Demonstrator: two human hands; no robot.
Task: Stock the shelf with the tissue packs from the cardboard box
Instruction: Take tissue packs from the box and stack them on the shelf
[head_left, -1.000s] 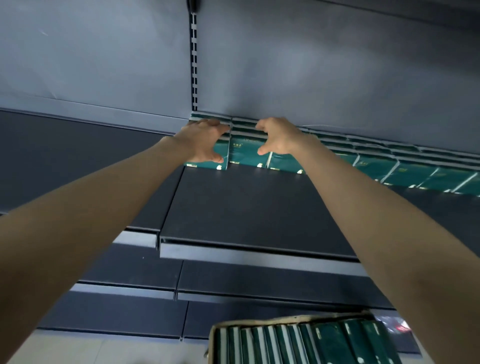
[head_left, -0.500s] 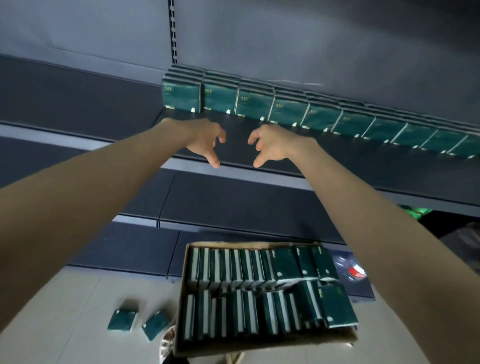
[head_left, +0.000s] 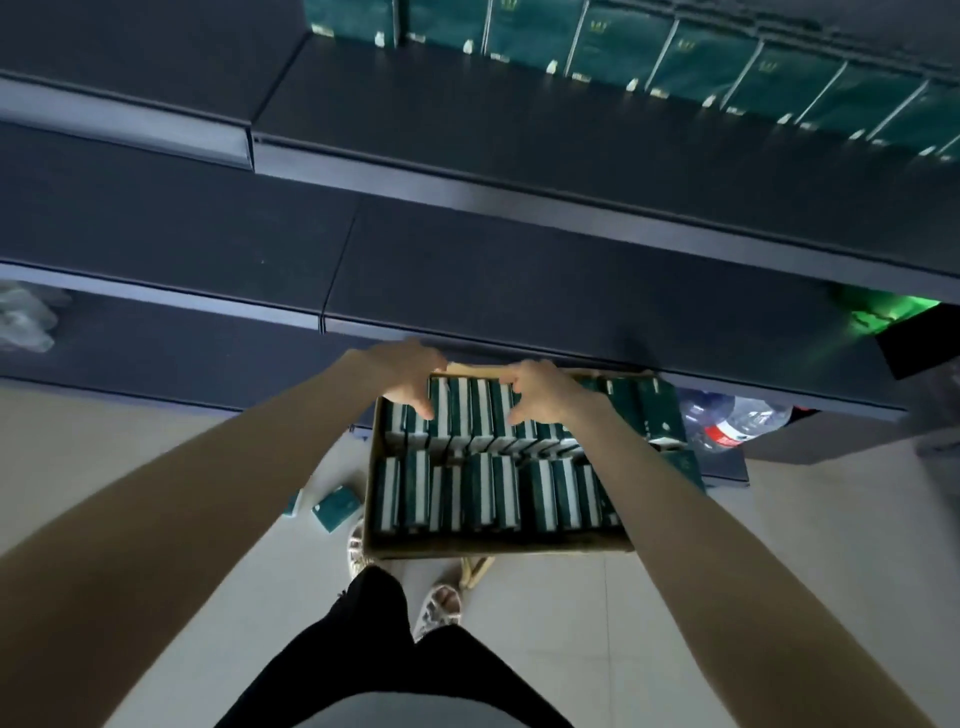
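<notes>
- Left hand (head_left: 402, 376) and right hand (head_left: 543, 395): both are down in the back row of the cardboard box (head_left: 493, 543). Their fingers are curled and flank a bunch of upright tissue packs (head_left: 467, 410).
- Grip: the two hands appear to clamp that bunch between them. The palm sides are hidden, so contact is not fully confirmed.
- Box: it sits on the floor (head_left: 779, 545) against the lowest shelving. It holds two rows of packs on edge, and the right forearm covers its right end.
- Shelf (head_left: 467, 119): a row of packs (head_left: 701, 57) stands at its back, blurred and cut off by the top and right edges.
- Floor left of the box: two loose packs (head_left: 336, 509), one partly hidden by the left arm.
- Right of the box: a water bottle (head_left: 737, 423) lies under the bottom shelf.
</notes>
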